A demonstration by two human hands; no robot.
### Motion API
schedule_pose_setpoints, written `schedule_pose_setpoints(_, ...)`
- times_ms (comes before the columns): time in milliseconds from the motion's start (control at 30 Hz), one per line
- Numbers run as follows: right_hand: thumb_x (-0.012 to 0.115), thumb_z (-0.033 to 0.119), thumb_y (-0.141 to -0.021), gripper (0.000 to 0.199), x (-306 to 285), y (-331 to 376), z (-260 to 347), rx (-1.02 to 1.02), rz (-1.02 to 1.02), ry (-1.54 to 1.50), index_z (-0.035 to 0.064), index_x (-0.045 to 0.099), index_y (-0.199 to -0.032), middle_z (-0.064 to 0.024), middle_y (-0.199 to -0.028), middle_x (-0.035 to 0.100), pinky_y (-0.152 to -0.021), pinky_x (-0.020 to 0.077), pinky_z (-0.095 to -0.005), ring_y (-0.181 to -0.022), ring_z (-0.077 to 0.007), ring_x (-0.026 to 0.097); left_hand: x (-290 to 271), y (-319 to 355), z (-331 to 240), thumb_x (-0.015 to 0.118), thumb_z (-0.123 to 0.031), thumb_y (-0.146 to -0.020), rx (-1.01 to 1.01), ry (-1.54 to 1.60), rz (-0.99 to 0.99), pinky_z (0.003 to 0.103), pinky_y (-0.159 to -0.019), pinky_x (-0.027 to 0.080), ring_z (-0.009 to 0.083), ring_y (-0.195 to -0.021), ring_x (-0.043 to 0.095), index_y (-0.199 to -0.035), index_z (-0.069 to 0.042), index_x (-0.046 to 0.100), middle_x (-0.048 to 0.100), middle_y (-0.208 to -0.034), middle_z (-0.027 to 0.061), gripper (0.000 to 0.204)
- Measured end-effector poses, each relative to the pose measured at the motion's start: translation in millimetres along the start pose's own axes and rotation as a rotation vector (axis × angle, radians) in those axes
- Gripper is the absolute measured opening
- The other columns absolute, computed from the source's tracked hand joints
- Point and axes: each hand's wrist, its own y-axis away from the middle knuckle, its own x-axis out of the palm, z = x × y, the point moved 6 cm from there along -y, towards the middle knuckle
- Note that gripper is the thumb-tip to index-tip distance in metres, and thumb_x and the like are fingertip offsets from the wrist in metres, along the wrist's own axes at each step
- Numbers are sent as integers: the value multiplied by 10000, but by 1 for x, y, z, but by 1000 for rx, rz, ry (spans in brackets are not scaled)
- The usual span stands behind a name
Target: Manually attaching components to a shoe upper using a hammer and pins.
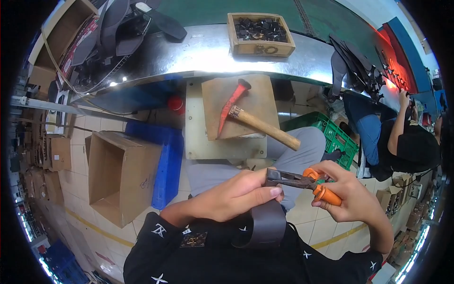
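Observation:
A pair of pliers [328,195] with orange handles is gripped in my right hand [351,190], the fingers wrapped round the handles. Its jaws point left and meet a dark metal piece at the end of a dark brown leather belt [268,226]. That end is pinched between the thumb and fingers of my left hand [234,196], and the rest of the belt curls down against my shirt. Beyond my hands, a hammer [260,124] with a red head and wooden handle lies on a brown board [215,97], which rests on a larger pale board [194,142].
At the far side a metal bench [189,54] carries a wooden box [262,48] of small black parts and dark belts [127,28]. A cardboard box [137,189] and blue bin [170,165] stand left. To the right are a green crate [336,137] and a co-worker [411,146].

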Motion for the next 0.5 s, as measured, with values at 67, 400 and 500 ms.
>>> schedule_pose_setpoints(67, 782, 70, -716, 221, -1, 0, 0, -34, -6, -3, -35, 671, -875, -205, -1172, 590, -894, 507, -408, -1031, -358, 600, 0, 1, 1, 493, -228, -1010, 21, -5, 17, 309, -839, 444, 177, -914, 569, -1077, 15, 586, 621, -966, 82, 268)
schedule_pose_setpoints(400, 742, -9, -606, 223, 1, -3, -5, -100, -27, 8, -22, 675, -819, -195, -1117, 621, -861, 523, -409, -976, -338, 615, -2, -4, 8, 516, -217, -994, 35, 61, 152, 318, -846, 442, 186, -924, 564, -1021, 18, 595, 613, -976, 89, 250)
schedule_pose_setpoints(500, 727, -23, -599, 229, 1, -5, -4, -111, -18, -5, -24, 675, -822, -196, -1116, 619, -873, 528, -406, -981, -338, 615, 0, -4, 6, 517, -228, -993, 89, 112, 175, 313, -844, 446, 182, -920, 563, -1013, 21, 600, 614, -983, 92, 263)
